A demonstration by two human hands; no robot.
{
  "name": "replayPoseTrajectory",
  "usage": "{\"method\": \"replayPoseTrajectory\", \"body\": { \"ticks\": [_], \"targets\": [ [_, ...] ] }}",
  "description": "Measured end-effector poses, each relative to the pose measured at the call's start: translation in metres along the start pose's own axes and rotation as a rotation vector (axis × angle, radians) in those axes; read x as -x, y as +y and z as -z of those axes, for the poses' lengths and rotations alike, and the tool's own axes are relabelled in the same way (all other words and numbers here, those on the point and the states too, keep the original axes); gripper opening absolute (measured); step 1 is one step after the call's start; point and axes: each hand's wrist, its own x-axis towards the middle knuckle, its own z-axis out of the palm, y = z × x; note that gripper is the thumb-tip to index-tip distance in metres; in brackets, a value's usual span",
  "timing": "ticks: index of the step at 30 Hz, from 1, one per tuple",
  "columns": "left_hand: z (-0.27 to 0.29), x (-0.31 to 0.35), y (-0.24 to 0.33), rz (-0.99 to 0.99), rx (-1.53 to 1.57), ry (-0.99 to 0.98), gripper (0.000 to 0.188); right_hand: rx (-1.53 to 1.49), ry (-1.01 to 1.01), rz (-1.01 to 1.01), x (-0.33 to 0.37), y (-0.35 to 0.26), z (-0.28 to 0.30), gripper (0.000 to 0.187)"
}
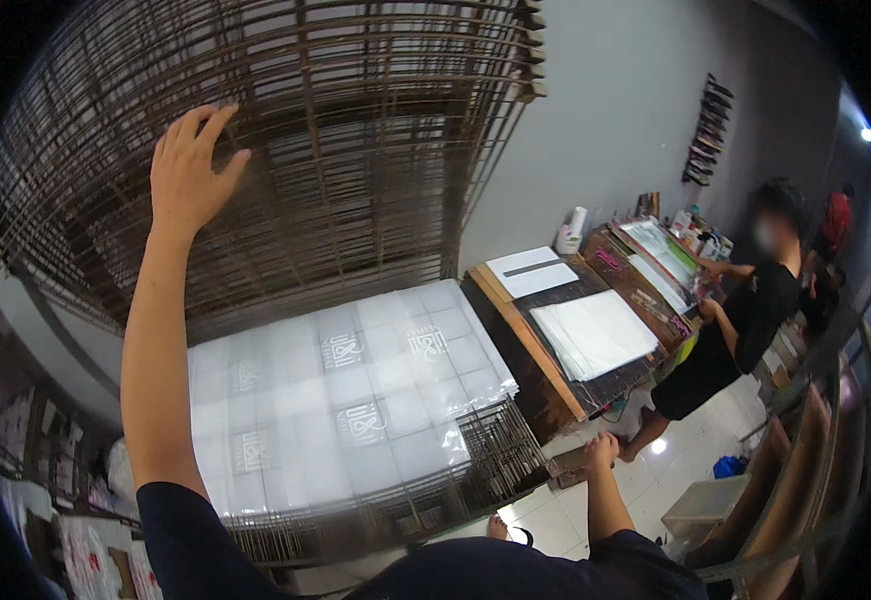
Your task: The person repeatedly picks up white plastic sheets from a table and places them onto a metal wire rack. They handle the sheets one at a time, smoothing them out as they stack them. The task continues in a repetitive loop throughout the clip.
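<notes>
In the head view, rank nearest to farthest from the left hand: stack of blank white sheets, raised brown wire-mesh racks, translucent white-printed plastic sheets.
1. Raised brown wire-mesh racks, right beside the left hand.
2. Translucent white-printed plastic sheets, below and rightward.
3. Stack of blank white sheets, farthest right.

- The head camera looks from above the near side of the stack of translucent printed sheets [296,390], facing down and forward over it
- It sits close: the stack fills the lower middle, with the wearer's dark shirt [476,575] nearer still
- Beyond the stack it takes in wire racks [376,150]; right of it, a worktable [526,345] and, farther off, a co-worker [741,340]
- Fisheye bending grows outward from the stack
</notes>
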Motion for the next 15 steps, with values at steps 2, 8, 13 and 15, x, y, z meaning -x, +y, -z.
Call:
{"method": "replayPoseTrajectory", "body": {
  "ticks": [2,8,13,15],
  "targets": [
    [-0.015,-0.004,-0.004,0.009,0.009,-0.017,0.045,-0.036,0.072,0.086,-0.005,0.029,0.040,0.018],
    [-0.035,-0.007,-0.011,-0.023,-0.053,0.052,0.041,0.186,0.304,-0.063,0.051,0.073,0.118,0.013],
    [-0.054,-0.003,-0.040,0.091,0.005,-0.101,0.033,0.384,0.355,-0.123,0.084,0.083,0.142,0.017],
    [-0.062,0.011,-0.054,0.065,-0.047,-0.097,0.031,0.494,0.351,-0.119,0.090,0.082,0.149,0.019]
  ]
}}
